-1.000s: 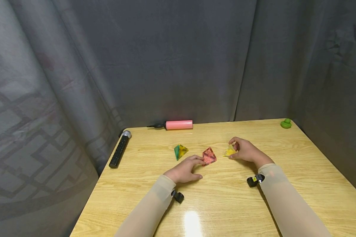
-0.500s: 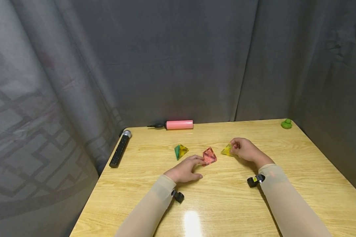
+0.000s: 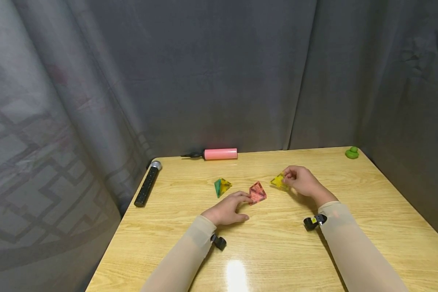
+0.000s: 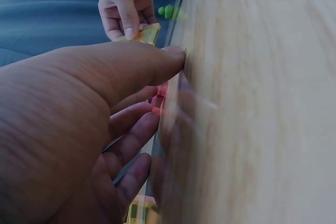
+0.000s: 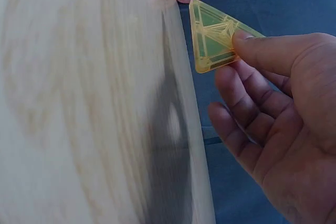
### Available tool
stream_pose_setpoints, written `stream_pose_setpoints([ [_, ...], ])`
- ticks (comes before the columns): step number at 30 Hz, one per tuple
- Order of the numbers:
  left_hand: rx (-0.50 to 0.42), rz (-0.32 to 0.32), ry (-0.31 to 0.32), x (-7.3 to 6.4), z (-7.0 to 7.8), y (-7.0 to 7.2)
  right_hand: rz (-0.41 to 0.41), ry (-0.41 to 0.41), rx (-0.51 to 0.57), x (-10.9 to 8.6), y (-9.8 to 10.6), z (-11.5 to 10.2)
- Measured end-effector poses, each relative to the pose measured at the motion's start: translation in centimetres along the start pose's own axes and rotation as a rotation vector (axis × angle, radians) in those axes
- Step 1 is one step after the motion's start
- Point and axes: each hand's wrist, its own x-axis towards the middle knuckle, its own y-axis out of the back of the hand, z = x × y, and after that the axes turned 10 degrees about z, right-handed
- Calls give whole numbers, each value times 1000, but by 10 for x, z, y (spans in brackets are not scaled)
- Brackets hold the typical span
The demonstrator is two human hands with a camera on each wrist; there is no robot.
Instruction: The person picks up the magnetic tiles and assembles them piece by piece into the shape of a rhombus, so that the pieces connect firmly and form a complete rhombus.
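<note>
My right hand (image 3: pixel 302 181) pinches a translucent yellow triangular tile (image 5: pixel 212 38) between thumb and fingers. In the right wrist view the tile is held up over the table, one corner pointing away. My left hand (image 3: pixel 228 209) lies low over the tabletop with its fingertips at the left edge of a translucent red tile piece (image 3: pixel 257 193), thumb spread apart. That red piece shows two triangular faces and sits between the two hands. Left of it stands a small pyramid of green and yellow tiles (image 3: pixel 222 187), touched by neither hand.
A black microphone (image 3: pixel 147 184) with a silver head lies along the table's left edge. At the back edge rests a pink hand pump (image 3: pixel 220 153) with a black nozzle. A green toy duck (image 3: pixel 352 153) sits in the far right corner. Grey curtains (image 3: pixel 219 73) surround the table.
My right hand has moved slightly back and up with the yellow tile, which has turned and shifted a little left. My left hand and the red piece have stayed put.
</note>
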Motion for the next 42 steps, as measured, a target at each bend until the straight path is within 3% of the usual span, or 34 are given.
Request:
stream_pose_setpoints([
  [8,-7,2,8,-1,2,1,72,13,15,0,4,-9],
  [19,-5,-4,11,-1,3,2,112,29,51,-1,8,-21],
  [26,-11,-1,14,-1,3,1,73,72,59,-1,11,-27],
  [42,-1,1,16,-1,3,1,-63,83,134,-5,7,-42],
])
